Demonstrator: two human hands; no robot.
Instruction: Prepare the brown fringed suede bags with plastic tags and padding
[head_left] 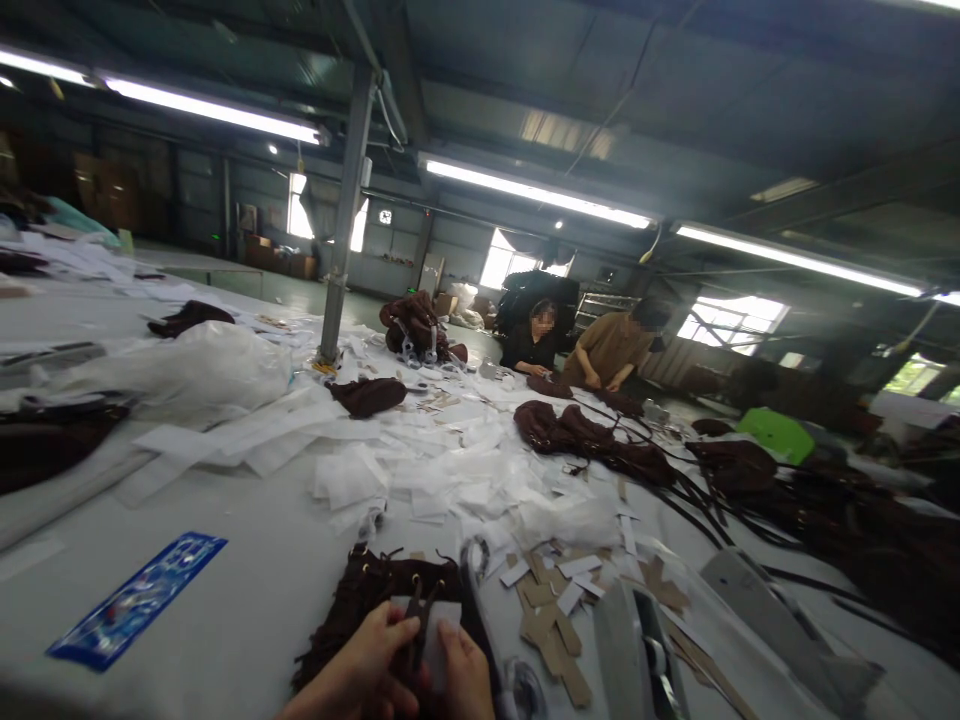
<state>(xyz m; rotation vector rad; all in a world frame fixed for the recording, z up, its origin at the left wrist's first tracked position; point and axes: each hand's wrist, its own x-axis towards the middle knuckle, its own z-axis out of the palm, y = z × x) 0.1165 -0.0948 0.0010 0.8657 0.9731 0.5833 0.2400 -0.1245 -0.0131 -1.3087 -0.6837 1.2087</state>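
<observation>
A dark brown fringed bag (358, 600) with metal eyelets lies on the table right in front of me. My left hand (379, 655) is closed over the bag's front, its fingers pinching a thin brown leather strap (420, 600) that comes from near the eyelets. My right hand (461, 670) is closed with the thumb on a small white paper piece (448, 612), which lies partly behind the strap. A clear plastic-wrapped handle (475, 560) runs along the bag's right side. The lower part of the bag is hidden by my hands and the frame edge.
A blue printed packet (139, 600) lies on the left. Cardboard scraps (551, 620) and a grey tape dispenser (637, 650) are on the right. White paper sheets (427, 470) and brown bags (592, 440) cover the table beyond. Two people (611, 345) work at the far side.
</observation>
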